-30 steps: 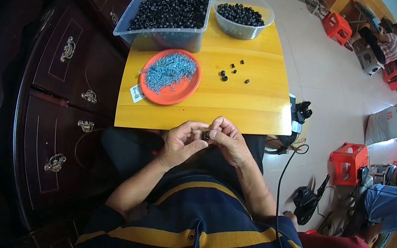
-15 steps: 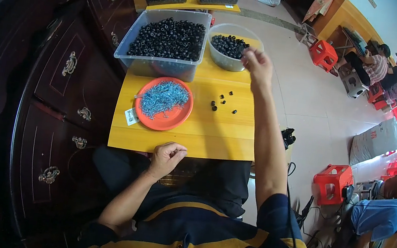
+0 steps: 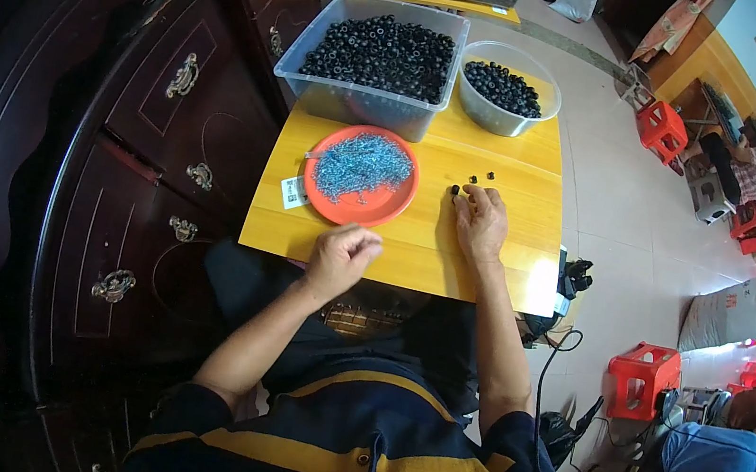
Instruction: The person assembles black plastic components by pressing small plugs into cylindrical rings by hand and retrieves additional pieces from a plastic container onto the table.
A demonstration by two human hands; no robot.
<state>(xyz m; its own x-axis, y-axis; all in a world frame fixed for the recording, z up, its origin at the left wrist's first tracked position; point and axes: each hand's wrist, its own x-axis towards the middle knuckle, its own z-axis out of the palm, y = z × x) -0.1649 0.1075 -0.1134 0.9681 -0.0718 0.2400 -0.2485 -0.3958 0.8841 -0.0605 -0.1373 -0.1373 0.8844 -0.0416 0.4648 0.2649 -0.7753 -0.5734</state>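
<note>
My left hand [image 3: 343,258] is closed with its fingers curled under, over the near edge of the yellow table, just below the orange plate [image 3: 391,207]. Whatever it may hold is hidden. A heap of small bluish, shiny pin-like pieces [image 3: 363,165] lies on that plate. To the right, my right hand [image 3: 483,223] is lowered to the tabletop with bent fingers drawn together among several small loose black parts. One black part [image 3: 456,190] touches or nearly touches its fingertips; what lies between them is too small to make out.
A big clear bin [image 3: 362,100] full of black ring-like parts stands behind the plate. Right of it is a round clear tub [image 3: 494,115] with more. A dark drawer cabinet [image 3: 141,148] borders the left side. Red stools [image 3: 643,381] and seated people are at the right.
My right hand has come down from beside the round tub to the loose black parts on the table. My left hand has moved slightly over the table's edge. The view has shifted.
</note>
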